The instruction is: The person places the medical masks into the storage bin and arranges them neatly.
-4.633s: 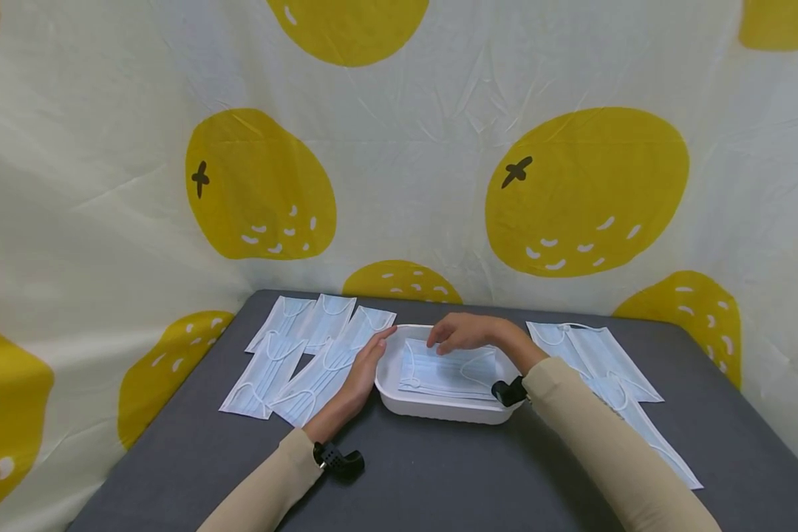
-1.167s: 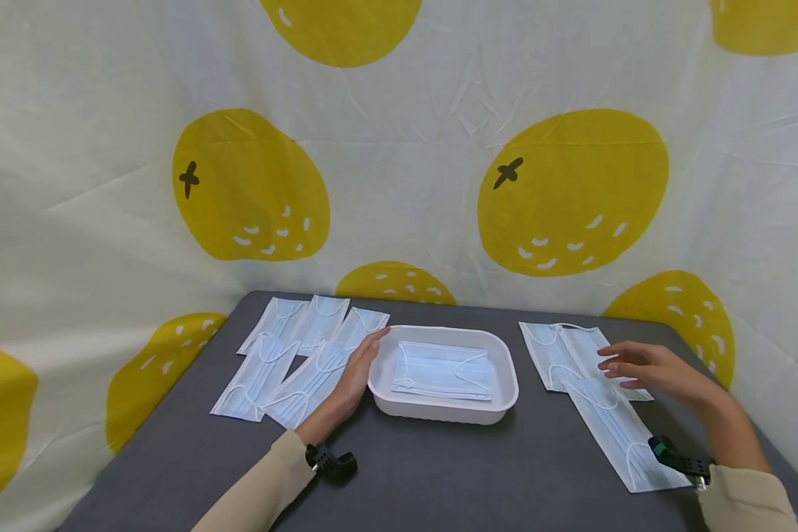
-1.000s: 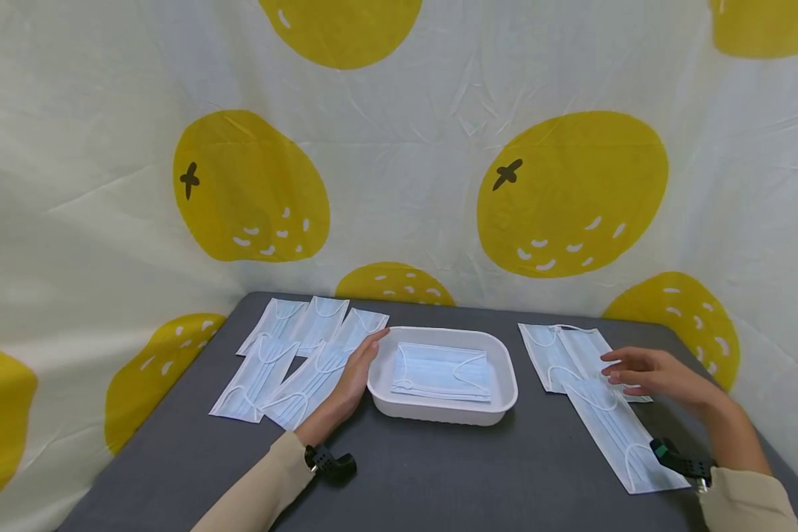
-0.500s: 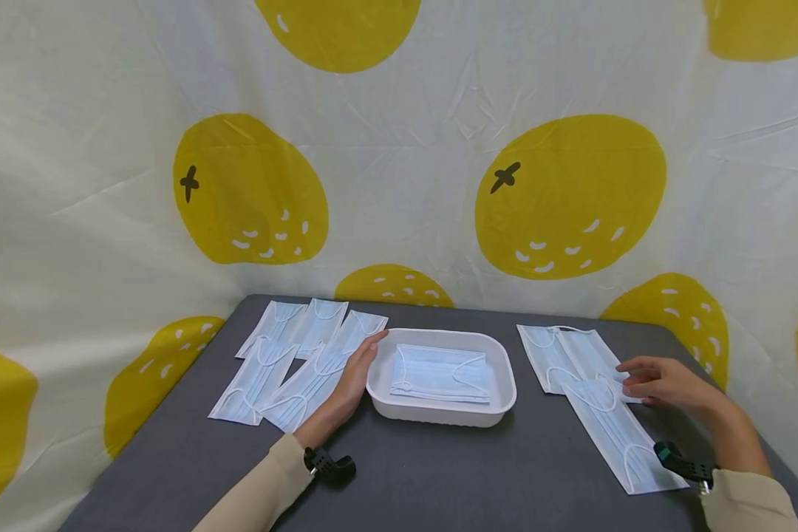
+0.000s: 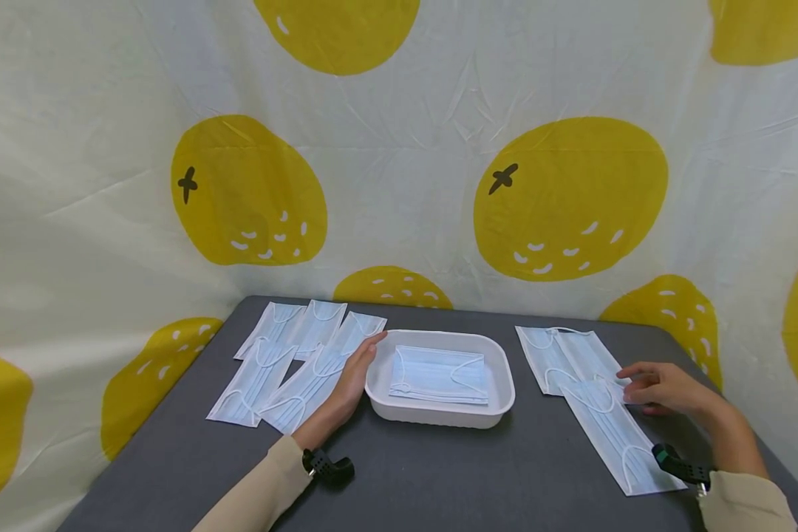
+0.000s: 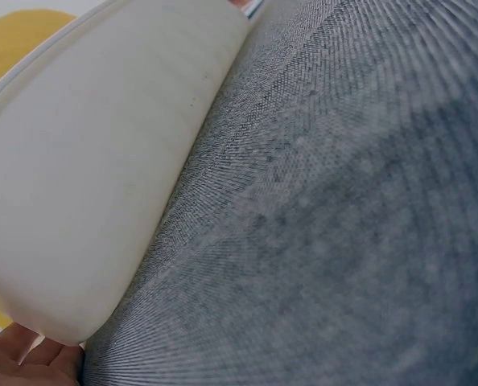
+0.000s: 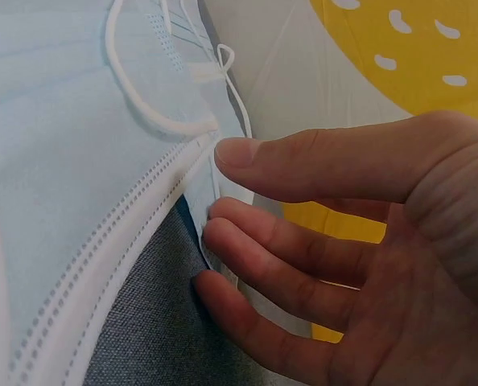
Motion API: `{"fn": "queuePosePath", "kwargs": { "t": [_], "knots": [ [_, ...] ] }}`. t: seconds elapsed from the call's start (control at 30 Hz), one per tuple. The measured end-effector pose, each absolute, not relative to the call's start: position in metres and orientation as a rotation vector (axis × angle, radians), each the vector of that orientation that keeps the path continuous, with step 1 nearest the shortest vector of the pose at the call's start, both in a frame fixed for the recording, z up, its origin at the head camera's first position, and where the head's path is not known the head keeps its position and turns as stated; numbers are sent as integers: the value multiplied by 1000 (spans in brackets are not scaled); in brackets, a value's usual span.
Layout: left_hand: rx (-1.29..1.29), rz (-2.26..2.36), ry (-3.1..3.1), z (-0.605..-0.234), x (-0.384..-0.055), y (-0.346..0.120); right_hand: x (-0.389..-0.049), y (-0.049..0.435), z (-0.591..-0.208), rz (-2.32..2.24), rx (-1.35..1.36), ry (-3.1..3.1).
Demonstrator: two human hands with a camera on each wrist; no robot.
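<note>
In the head view my left hand lies along the left wall of a white plastic tray, fingers extended against its rim. A small stack of pale blue face masks lies flat in the tray. My right hand is at the right edge of a face mask in the right-hand group. The right wrist view has its thumb near a mask corner and the bent fingers at the mask's edge, a gap between thumb and fingers. A nearer face mask overlaps that one.
Several more face masks lie overlapping left of the tray, close beside the left forearm. Everything sits on a dark grey table. Behind it hangs a white curtain with yellow fruit prints.
My right hand has left the tray and reached to the masks on the right, then edged slightly right and down to a mask's edge. The left hand stays at the tray.
</note>
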State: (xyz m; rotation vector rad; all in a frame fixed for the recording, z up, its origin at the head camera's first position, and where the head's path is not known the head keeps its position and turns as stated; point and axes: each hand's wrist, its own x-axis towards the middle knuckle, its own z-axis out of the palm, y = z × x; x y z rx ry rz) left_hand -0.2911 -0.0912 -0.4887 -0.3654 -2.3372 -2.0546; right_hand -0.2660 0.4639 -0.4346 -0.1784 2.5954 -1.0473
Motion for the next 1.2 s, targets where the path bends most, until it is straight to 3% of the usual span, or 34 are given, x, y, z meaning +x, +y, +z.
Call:
{"fn": "queuePosePath", "kwargs": {
  "t": [1.2],
  "knots": [
    [-383, -2050, -2322, -490, -291, -92, -267, 450, -444, -1109, -195, 2586]
  ]
}}
